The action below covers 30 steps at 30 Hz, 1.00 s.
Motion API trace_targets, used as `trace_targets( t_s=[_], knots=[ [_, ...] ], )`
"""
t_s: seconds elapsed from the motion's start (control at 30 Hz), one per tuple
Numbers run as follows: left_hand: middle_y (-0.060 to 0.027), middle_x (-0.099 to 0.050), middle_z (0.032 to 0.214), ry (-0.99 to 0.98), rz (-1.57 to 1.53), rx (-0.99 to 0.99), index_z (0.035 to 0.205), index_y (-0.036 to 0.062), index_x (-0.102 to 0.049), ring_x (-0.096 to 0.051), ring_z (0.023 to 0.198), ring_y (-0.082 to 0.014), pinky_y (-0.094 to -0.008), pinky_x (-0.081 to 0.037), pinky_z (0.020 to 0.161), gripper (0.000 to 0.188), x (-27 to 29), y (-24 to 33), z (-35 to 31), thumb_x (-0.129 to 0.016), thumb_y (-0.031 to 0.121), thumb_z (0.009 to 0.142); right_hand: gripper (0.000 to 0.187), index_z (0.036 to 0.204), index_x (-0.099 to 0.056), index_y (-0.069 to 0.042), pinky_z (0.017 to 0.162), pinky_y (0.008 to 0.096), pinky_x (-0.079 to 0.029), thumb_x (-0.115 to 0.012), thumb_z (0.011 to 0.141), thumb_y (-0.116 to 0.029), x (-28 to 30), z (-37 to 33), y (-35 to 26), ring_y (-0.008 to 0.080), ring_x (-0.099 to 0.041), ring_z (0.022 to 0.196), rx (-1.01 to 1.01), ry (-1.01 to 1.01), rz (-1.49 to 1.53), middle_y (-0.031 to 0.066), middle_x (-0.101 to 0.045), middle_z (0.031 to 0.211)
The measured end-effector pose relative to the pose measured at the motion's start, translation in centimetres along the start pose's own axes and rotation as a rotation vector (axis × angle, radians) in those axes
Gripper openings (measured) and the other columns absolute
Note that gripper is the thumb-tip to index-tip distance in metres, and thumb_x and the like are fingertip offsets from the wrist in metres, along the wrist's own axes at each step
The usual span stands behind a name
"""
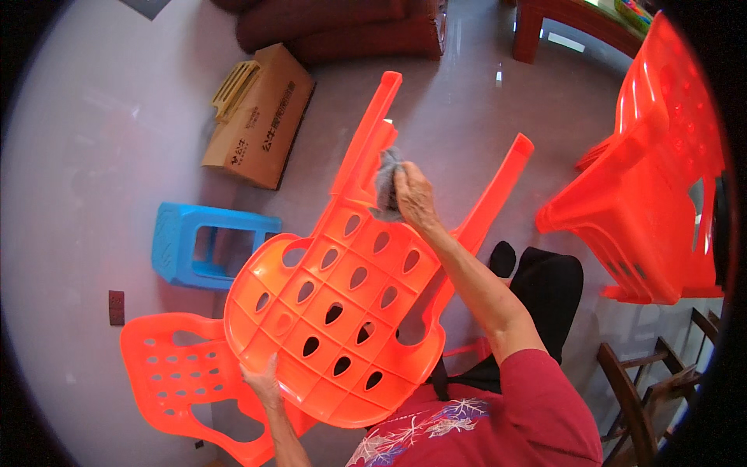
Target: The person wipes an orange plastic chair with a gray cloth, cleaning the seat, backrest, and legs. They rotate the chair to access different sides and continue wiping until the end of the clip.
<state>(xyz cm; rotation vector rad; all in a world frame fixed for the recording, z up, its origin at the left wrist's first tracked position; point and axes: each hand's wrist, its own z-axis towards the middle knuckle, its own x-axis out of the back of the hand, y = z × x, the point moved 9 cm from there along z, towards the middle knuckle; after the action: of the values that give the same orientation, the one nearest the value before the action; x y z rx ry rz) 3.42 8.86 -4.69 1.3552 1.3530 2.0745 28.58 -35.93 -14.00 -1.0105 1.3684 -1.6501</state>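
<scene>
An upturned orange plastic chair (342,311) lies tilted across the middle of the view, its perforated underside facing up and its legs pointing toward twelve and one o'clock; the right hand (414,196) is closed around a grey cloth (387,183), pressing it against the chair where the leg meets the seat; the left hand (263,380) clasps the seat's lower rim at seven o'clock; another orange chair (175,373) lies beneath at eight o'clock; a blue plastic stool (180,241) lies at nine o'clock; a cardboard box (261,117) rests at eleven o'clock; a stack of orange chairs (654,179) stands at three o'clock.
</scene>
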Motion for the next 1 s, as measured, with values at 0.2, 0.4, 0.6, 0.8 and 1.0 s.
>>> trace_targets(
  t_s=[0.2,0.4,0.6,0.8,1.0],
  knots=[
    [-0.0138,-0.051,0.122,-0.009,-0.136,0.019,0.128,-0.0041,-0.040,-0.053,0.108,-0.0223,-0.0349,-0.043,0.095,0.066,-0.6,0.3,-0.3,-0.075,0.000,0.072,0.030,0.113,-0.049,-0.012,0.070,0.0485,-0.049,-0.049,0.086,-0.024,-8.3,-2.4,0.0,0.0369,-0.058,0.094,0.124,-0.312,-0.639,0.0148,-0.055,0.103],
    [-0.0147,-0.049,0.124,0.001,-0.060,-0.014,0.131,-0.0046,-0.037,-0.053,0.110,-0.0228,-0.0350,-0.043,0.097,0.070,0.2,-0.9,0.0,-0.075,0.000,0.072,0.020,0.102,-0.049,-0.009,0.073,0.0507,-0.047,-0.050,0.087,-0.021,-8.2,-3.1,2.2,0.0391,-0.057,0.090,0.131,-0.433,-0.551,0.0159,-0.054,0.100],
    [-0.0177,-0.048,0.126,0.030,-0.018,0.032,0.132,-0.0086,-0.033,-0.052,0.110,-0.0241,-0.0355,-0.043,0.097,0.073,0.2,-0.4,0.0,-0.075,0.001,0.073,0.030,0.113,-0.045,-0.005,0.070,0.0501,-0.048,-0.050,0.087,-0.018,-3.6,-5.8,2.3,0.0423,-0.056,0.083,0.232,-0.596,-0.713,0.0222,-0.049,0.111],
    [-0.0209,-0.045,0.130,0.008,0.071,0.028,0.135,-0.0110,-0.028,-0.049,0.115,-0.0272,-0.0369,-0.040,0.099,0.081,0.6,-1.1,0.4,-0.077,0.007,0.073,0.028,0.101,-0.064,-0.012,0.069,0.0456,-0.052,-0.058,0.078,-0.027,3.5,-8.6,3.5,0.0347,-0.062,0.089,0.321,-1.082,-1.219,0.0134,-0.064,0.095],
    [-0.0237,-0.033,0.140,0.001,0.102,0.018,0.138,-0.0112,-0.024,-0.034,0.129,-0.0288,-0.0394,-0.025,0.109,0.086,0.5,-0.5,0.1,-0.076,0.012,0.074,0.025,0.087,-0.072,-0.013,0.068,0.0409,-0.055,-0.058,0.071,-0.028,7.6,-1.9,7.4,0.0276,-0.067,0.089,0.015,-1.152,-1.500,0.0099,-0.070,0.091]
  ],
)
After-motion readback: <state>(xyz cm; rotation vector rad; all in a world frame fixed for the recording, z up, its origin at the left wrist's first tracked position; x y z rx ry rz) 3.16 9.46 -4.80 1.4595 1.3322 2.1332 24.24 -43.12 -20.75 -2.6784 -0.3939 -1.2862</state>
